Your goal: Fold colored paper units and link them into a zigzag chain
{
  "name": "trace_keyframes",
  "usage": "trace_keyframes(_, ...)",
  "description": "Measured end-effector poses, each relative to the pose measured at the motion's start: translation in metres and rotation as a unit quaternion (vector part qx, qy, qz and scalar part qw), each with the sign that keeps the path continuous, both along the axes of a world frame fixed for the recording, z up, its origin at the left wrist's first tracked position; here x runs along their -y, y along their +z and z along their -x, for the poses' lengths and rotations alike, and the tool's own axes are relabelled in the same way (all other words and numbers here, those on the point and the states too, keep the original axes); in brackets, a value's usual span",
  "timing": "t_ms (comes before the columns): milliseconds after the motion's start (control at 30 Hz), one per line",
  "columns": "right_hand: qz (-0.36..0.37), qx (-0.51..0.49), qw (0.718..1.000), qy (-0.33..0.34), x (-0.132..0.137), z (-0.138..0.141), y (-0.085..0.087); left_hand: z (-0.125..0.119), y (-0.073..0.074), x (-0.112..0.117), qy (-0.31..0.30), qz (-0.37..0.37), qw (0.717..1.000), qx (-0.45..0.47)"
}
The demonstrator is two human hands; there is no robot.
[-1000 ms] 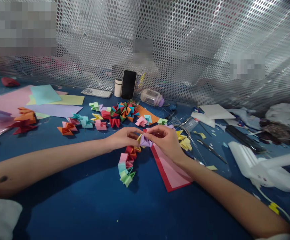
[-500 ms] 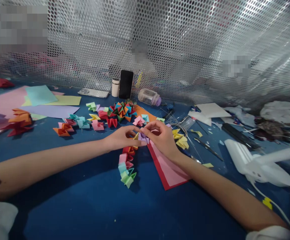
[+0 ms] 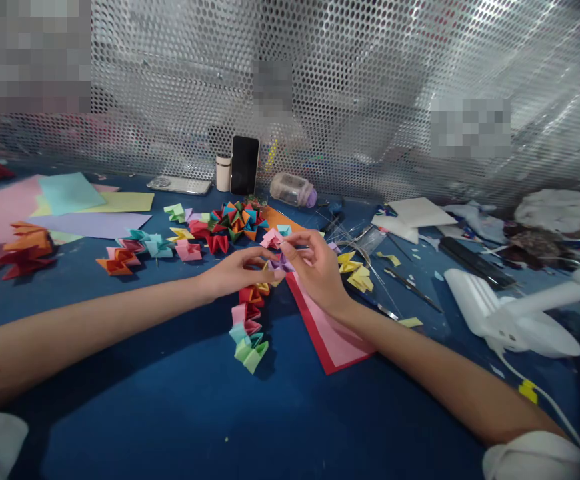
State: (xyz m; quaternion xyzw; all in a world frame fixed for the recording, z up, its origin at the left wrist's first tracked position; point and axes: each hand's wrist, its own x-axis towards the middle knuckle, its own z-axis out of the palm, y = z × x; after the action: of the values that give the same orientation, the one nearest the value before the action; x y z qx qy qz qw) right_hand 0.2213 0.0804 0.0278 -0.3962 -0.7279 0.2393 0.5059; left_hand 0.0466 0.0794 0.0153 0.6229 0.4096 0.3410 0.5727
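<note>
A chain of folded paper pieces (image 3: 246,332) hangs down toward me, running from green through blue, pink and red to yellow. Its upper end is pinched by my left hand (image 3: 240,270), thumb and fingers closed. My right hand (image 3: 315,270) has its fingers closed on a purple folded paper piece (image 3: 281,262) at the top of the chain. The two hands nearly meet there, and the fingers partly hide the join. Under my right forearm lie pink and red paper sheets (image 3: 337,333).
Several loose folded pieces (image 3: 150,245) and a multicoloured paper ball (image 3: 237,220) lie behind my hands. A phone (image 3: 245,165) stands near a clear jar (image 3: 290,190). Yellow pieces (image 3: 357,273), thin wires and a white lamp (image 3: 510,320) are to the right. Coloured sheets (image 3: 95,223) lie left.
The view has shifted slightly, so most things sit a little further left. My right fingers have lifted a little and changed their hold at the purple piece.
</note>
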Motion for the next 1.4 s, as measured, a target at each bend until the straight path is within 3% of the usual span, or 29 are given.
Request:
trace_keyframes(100,-0.129,0.055,0.990,-0.024,0.004,-0.008,0.007,0.001,0.003,0.000,0.014,0.045,0.998,0.033)
trace_keyframes(167,-0.188,0.141,0.972,0.000,0.007,-0.013,0.007,0.001,0.006,0.000,0.027,0.078,0.994,0.066)
trace_keyframes(300,-0.216,0.278,0.935,0.042,0.006,-0.017,-0.003,0.002,0.007,-0.001,0.044,0.097,0.989,0.098)
trace_keyframes(367,-0.211,0.295,0.931,0.034,0.005,-0.016,-0.008,0.003,0.006,-0.002,0.044,0.094,0.991,0.088)
trace_keyframes(567,-0.146,0.217,0.965,0.007,0.004,-0.012,-0.007,0.003,0.002,-0.002,0.021,0.059,0.994,0.094)
trace_keyframes(767,-0.099,0.186,0.977,-0.026,0.006,-0.006,-0.009,-0.001,0.003,-0.001,0.021,0.030,0.996,0.078)
trace_keyframes(900,-0.046,0.161,0.984,-0.054,0.007,-0.003,-0.009,-0.001,0.003,-0.001,0.026,0.037,0.996,0.075)
trace_keyframes(1033,0.003,0.142,0.988,-0.065,0.006,-0.004,-0.009,0.000,0.004,0.000,-0.007,0.051,0.995,0.080)
trace_keyframes(1167,0.003,0.157,0.985,-0.070,0.006,-0.004,-0.013,-0.001,0.003,0.002,-0.012,0.056,0.996,0.073)
trace_keyframes(1400,-0.027,0.190,0.979,-0.062,0.002,-0.006,-0.021,-0.003,0.002,0.005,0.048,0.066,0.993,0.082)
